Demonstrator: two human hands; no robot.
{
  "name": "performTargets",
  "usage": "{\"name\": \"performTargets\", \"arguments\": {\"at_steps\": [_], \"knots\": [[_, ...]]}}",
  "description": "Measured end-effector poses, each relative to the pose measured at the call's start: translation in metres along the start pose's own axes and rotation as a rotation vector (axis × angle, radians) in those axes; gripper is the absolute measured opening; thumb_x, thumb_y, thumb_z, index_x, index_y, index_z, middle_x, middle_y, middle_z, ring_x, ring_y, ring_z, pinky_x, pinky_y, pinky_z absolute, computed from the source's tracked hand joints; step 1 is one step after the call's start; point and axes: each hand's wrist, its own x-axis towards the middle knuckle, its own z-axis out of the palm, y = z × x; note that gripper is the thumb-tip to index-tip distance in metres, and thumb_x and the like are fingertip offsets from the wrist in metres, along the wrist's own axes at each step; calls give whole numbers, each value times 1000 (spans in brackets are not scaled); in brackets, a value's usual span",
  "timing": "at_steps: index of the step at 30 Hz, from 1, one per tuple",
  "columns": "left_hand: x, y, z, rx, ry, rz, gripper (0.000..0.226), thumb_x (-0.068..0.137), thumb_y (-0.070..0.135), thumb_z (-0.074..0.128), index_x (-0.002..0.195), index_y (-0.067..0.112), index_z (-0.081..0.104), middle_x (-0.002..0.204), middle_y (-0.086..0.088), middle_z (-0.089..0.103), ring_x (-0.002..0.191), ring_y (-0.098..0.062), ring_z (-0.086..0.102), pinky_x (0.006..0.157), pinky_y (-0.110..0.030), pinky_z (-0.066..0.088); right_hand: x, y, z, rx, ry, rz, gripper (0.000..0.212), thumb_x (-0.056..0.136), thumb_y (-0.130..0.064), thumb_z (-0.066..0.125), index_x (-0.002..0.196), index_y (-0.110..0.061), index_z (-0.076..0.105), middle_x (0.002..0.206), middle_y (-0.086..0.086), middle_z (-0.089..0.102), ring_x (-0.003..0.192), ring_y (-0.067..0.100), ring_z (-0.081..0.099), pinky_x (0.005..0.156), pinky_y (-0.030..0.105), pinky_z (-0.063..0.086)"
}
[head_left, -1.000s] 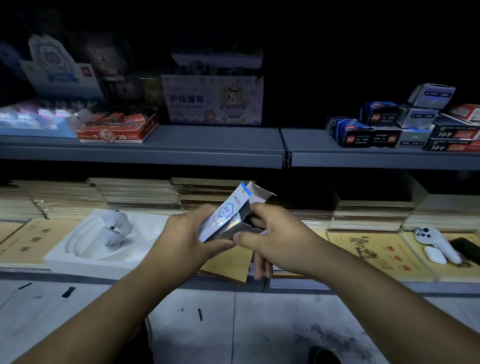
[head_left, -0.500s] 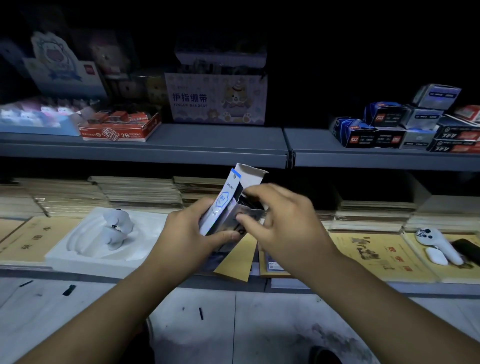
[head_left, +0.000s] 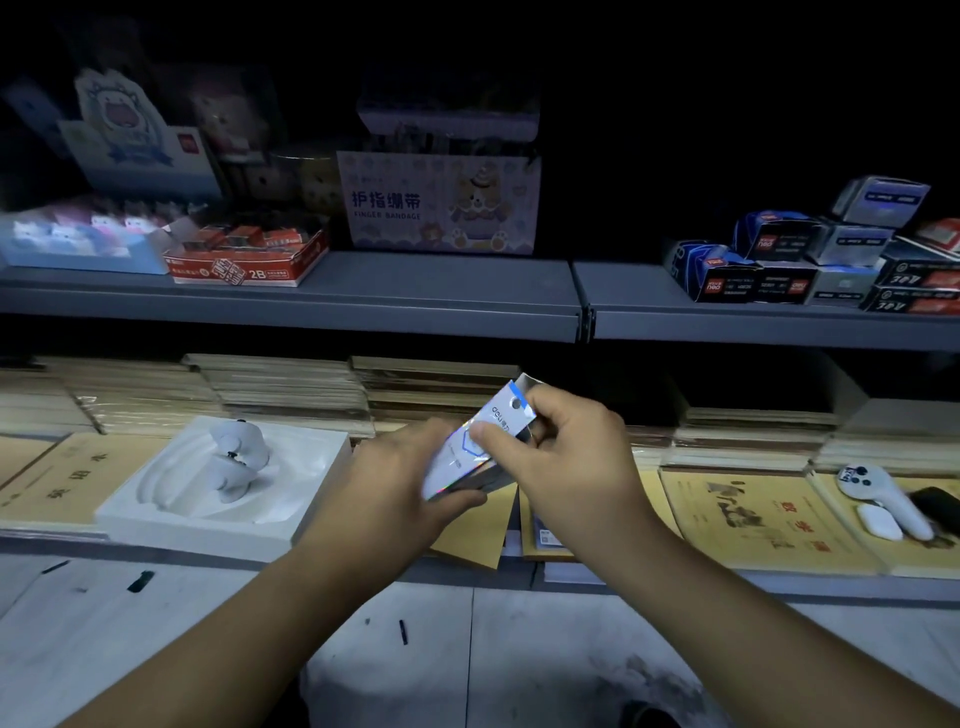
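We've just got one wide-angle head cam, looking forward and down, close over the left hand (head_left: 395, 483) and right hand (head_left: 576, 467), facing the upper shelf (head_left: 363, 291), floor (head_left: 156, 623) at the bottom.

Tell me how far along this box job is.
Done: the small box is off the shelf. In hand: the left hand grips its lower end, the right hand pinches its top, where a flap sticks up. Left: probably tucking that flap and shelving the box.
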Motion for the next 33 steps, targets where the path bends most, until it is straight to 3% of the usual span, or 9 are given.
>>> {"name": "performTargets", "arguments": {"at_steps": [6, 8, 11, 17, 20, 23, 26, 28, 33], "knots": [[3, -5, -1, 55, -10, -74, 38, 74, 58, 76, 90, 32, 52, 79, 13, 61, 73, -9, 56, 66, -33, 50, 7, 1, -8, 73, 97, -36, 31, 99, -23, 64, 78, -2, 69, 57, 19, 55, 39, 22, 50, 46, 32, 45], [4, -6, -3, 10, -4, -117, 34, 74, 51, 81, 90, 37, 55, 78, 14, 63, 74, -6, 59, 60, -20, 45, 9, -4, -15, 210, 136, 8, 25, 102, -21, 62, 83, -7, 72, 54, 20, 59, 38, 22, 57, 45, 34, 50], [4, -9, -6, -83, -14, -200, 37, 74, 42, 86, 97, 40, 58, 86, 18, 65, 73, 0, 60, 56, -7, 41, 12, -13, -25, 492, 159, 92, 20, 106, -18, 54, 97, -4, 66, 59, 17, 69, 50, 30, 70, 51, 39, 61], [7, -19, -6, -144, -32, -308, 34, 78, 38, 84, 94, 30, 56, 100, 18, 62, 71, -2, 62, 49, -7, 40, 24, -11, -39, 890, 251, 184, 7, 103, -11, 58, 103, -4, 57, 76, 8, 75, 76, 27, 77, 67, 29, 61], [7, -23, -5, -162, -76, -301, 33, 81, 37, 82, 97, 26, 54, 100, 17, 62, 72, -6, 66, 51, -9, 41, 26, -7, -42, 784, 254, 117, 18, 93, -7, 72, 98, -12, 56, 70, 0, 66, 60, 15, 61, 57, 25, 49], [7, -20, -4, -190, -95, -262, 34, 84, 29, 80, 109, 24, 58, 100, 17, 64, 62, -1, 65, 53, -10, 44, 25, -8, -40, 678, 223, 129, 23, 93, 1, 67, 106, -17, 59, 73, -3, 63, 57, 10, 53, 56, 24, 44], [7, -17, -3, -208, -70, -246, 32, 83, 26, 82, 107, 26, 61, 76, 19, 69, 55, -3, 61, 50, -12, 41, 22, -9, -38, 450, 163, 114, 29, 96, -4, 58, 120, -19, 62, 85, 6, 64, 62, 15, 52, 59, 29, 45], [7, -16, -4, -205, -58, -238, 32, 82, 26, 82, 106, 29, 61, 58, 24, 64, 52, -6, 58, 47, -12, 39, 21, -8, -37, 344, 151, 83, 35, 98, -5, 56, 127, -23, 60, 87, -1, 65, 66, 14, 53, 61, 32, 47], [8, -19, -6, -231, -53, -220, 33, 80, 28, 84, 107, 33, 66, 53, 16, 61, 50, -8, 54, 45, -13, 38, 23, -1, -40, 269, 212, 32, 45, 99, -6, 59, 137, -31, 55, 71, -11, 60, 60, 10, 51, 53, 20, 46]]}}
